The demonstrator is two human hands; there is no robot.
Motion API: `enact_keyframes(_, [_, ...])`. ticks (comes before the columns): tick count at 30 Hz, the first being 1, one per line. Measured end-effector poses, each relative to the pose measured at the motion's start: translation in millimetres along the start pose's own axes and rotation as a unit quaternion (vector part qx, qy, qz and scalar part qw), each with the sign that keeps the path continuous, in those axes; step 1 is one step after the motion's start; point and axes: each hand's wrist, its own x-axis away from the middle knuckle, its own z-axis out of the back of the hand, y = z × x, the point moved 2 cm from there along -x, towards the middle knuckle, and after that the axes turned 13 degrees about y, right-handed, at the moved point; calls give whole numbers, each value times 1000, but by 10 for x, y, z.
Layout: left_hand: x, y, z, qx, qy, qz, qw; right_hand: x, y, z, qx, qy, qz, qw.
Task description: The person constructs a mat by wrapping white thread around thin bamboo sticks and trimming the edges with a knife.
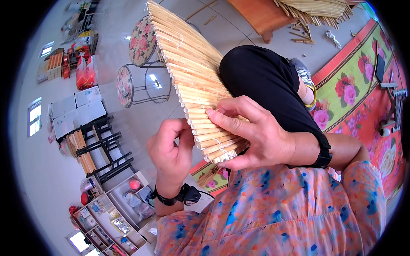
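Note:
A mat of pale yellow reed stalks point(188, 68), tied side by side with thin white string, slants from the top of the view down to my lap, its cut ends in a row along the left edge. My right hand point(254, 130) grips its near end, thumb at the bottom edge and index fingertip pressed on the stalks beside a knot. Close against the left edge, my left hand point(171, 145) is closed with the fingers curled in. Whatever lies between those fingertips is hidden. My bent knee in black trousers point(260, 68) is beside the mat.
Flowered round stools point(143, 40) stand beyond the mat on the left. Another reed bundle point(318, 8) rests on a wooden table point(262, 17), with cut pieces on the floor. A floral rug point(346, 85) lies right. Folded black-framed furniture point(104, 145) and a compartmented shelf point(102, 217) are left.

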Motion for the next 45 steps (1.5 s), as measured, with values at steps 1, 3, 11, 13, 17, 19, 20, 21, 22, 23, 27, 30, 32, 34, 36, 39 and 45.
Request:
enact_keyframes(1, [2, -1, -35, 4, 9, -6, 1000, -3, -3, -4, -1, 1, 3, 1000])
enact_keyframes(3, [11, 31, -108, 17, 31, 11, 999, -15, -4, 11, 8, 0, 8, 1000])
enact_keyframes(11, [2, 182, -194, 119, 47, 31, 991, -50, -93, 12, 38, -13, -11, 999])
enact_keyframes(13, [-17, 194, -173, 159, 26, 14, 987, -14, -86, -13, 54, 5, -3, 999])
enact_keyframes(17, [-296, 230, -7, 64, -2, 120, 991, -9, -100, -15, 100, -8, -29, 995])
enact_keyframes(19, [-453, -86, 32, 39, 76, 73, 994, -3, -177, -5, 101, -14, -53, 993])
enact_keyframes(20, [-556, -203, 21, 35, 75, 84, 993, -13, -210, -29, 101, -18, -45, 994])
enact_keyframes(21, [-659, -287, 23, 33, 72, 93, 992, -16, -232, -48, 103, -20, -36, 994])
enact_keyframes(22, [-773, -267, 0, 30, 48, 116, 992, 18, -219, -60, 103, -22, -42, 994])
enact_keyframes(23, [-887, -216, -46, 26, 23, 136, 990, 30, -233, -88, 98, -21, -81, 992])
enact_keyframes(27, [-1096, -97, -344, 33, -42, 199, 979, 205, -191, -69, 138, -83, -237, 958])
enact_keyframes(30, [-1180, -127, -405, 29, -100, 192, 976, 230, -211, -145, 126, -94, -264, 952])
enact_keyframes(32, [-1159, -160, -391, -9, -82, 150, 985, 273, -220, -195, 106, -88, -279, 950])
enact_keyframes(34, [-1045, -159, -324, -19, -7, 76, 997, 337, -259, -218, 110, -100, -248, 957])
enact_keyframes(36, [-861, 1, -109, -45, 35, 31, 998, 372, -327, -231, 125, -118, -197, 965])
enact_keyframes(39, [-525, 271, 345, -29, 115, 13, 993, 335, -533, -306, 154, -135, -32, 978])
enact_keyframes(45, [312, 159, 959, 370, 342, -3, 864, -64, -864, -560, 204, -223, 170, 938])
